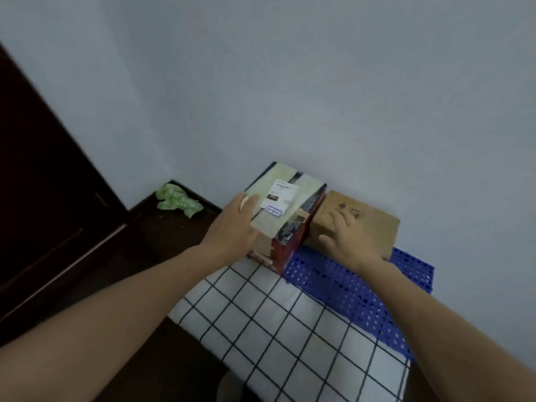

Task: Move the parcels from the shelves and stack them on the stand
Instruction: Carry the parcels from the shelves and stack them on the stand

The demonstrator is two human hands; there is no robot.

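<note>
A taped parcel (290,204) with a white label and red-black sides stands on the stand, against the wall. My left hand (235,227) lies flat against its left side, thumb over the top edge. Right beside it sits a plain brown cardboard parcel (368,224). My right hand (348,242) rests on the brown parcel's top with fingers spread and straight. The stand is a blue perforated plastic platform (412,274), partly covered by a white cloth with a dark grid (278,323). The two parcels touch each other.
A pale grey wall (290,82) rises right behind the parcels. A dark wooden door or cabinet (43,184) fills the left. A crumpled green wrapper (177,200) lies on the dark floor in the corner.
</note>
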